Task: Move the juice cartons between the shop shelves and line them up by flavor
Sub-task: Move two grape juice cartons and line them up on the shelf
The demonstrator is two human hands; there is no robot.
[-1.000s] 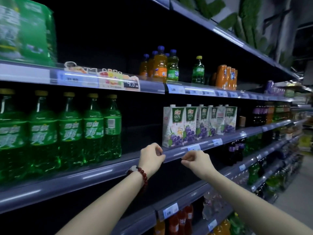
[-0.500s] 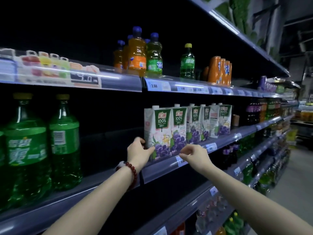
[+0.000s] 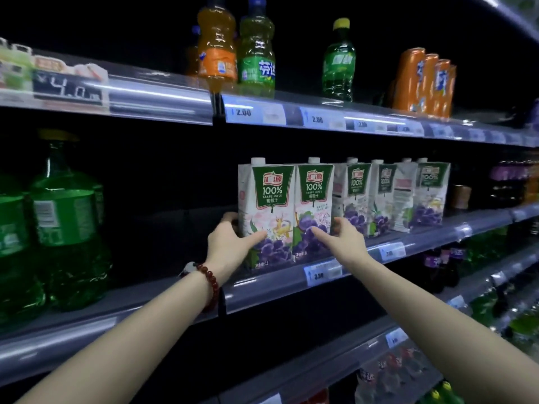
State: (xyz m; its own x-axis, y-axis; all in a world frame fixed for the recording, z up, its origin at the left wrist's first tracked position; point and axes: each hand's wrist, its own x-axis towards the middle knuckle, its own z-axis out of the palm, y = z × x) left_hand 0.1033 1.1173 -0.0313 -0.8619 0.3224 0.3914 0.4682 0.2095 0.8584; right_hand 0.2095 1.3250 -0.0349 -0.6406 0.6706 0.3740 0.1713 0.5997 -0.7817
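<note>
Juice cartons, white with green label panels and purple grape pictures, stand upright in a row on the grey middle shelf [image 3: 291, 284], right of its centre. Two front cartons [image 3: 284, 211] side by side and touching at the shelf's front edge; four more cartons [image 3: 390, 196] just behind and to the right, one turned to show its side panel. Left hand [image 3: 230, 246], wearing a dark red bead bracelet [image 3: 211, 284] at the wrist, curled round the left edge of the front pair, thumb across the face, fingers reaching behind. Right hand [image 3: 338, 240] clasping the right edge of the same pair, thumb laid over the grape picture, fingers tucked between the pair and the next carton. Both cartons held between the two hands, bases seemingly on the shelf.

Large green plastic soda bottles [image 3: 67, 228] at far left on the same shelf, well apart from the cartons. Above, on the upper shelf [image 3: 320, 118]: an orange soda bottle [image 3: 217, 51], a green-labelled bottle [image 3: 256, 51], a small green bottle [image 3: 338, 59], and orange cans [image 3: 423, 83]. White price tags [image 3: 322, 274] along the shelf rails.
</note>
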